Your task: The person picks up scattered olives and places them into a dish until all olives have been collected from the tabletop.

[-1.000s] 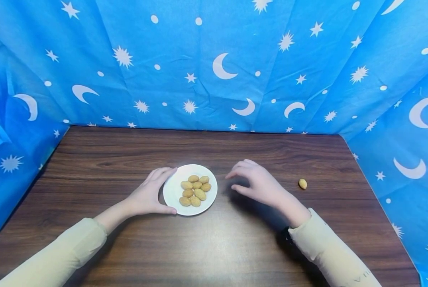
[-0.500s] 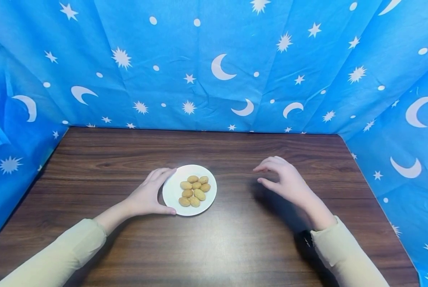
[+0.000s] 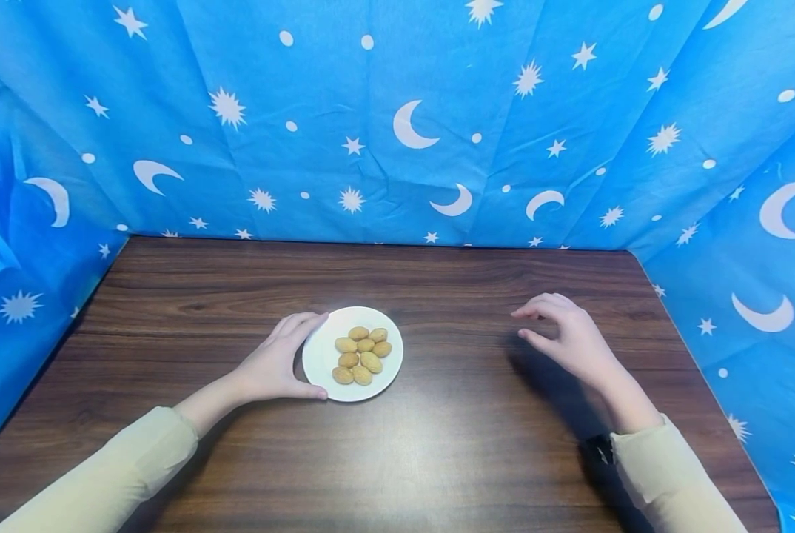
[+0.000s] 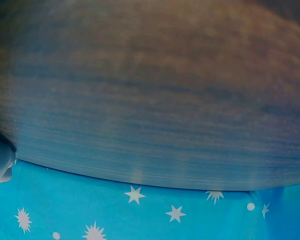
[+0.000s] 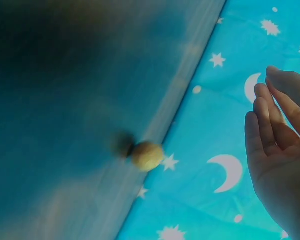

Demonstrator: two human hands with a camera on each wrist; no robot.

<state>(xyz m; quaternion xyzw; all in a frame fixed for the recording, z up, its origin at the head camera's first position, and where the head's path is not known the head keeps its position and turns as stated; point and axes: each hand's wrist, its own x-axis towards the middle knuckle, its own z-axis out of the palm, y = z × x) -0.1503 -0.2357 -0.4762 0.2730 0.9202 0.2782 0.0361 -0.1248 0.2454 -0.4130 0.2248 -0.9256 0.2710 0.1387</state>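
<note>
A round white plate [image 3: 387,377] lies on the table left of its middle, bearing several tan, oval, nut-like pieces [image 3: 371,362]. My left hand [image 3: 277,363] holds the plate from its left side, thumb at the near rim and fingers at the far rim. Off to the right, my right hand [image 3: 574,340] hovers above the table, palm turned left, fingers loosely bent and thumb apart, with nothing in it. One more tan nut [image 5: 147,156] shows on the table in the right wrist view; in the head view the right hand hides it. Only fingertips of the left hand [image 4: 0,162] show in the left wrist view.
The table [image 3: 397,459] is dark wood grain. Blue cloth [image 3: 344,89] with white moons and stars hangs along its back and both sides. A black band [image 3: 599,448] sits at the right wrist under a pale sleeve [image 3: 671,474].
My right hand has moved right, from beside the plate to over the spot of the lone nut, which it now covers in the head view. The left hand and plate stay put.
</note>
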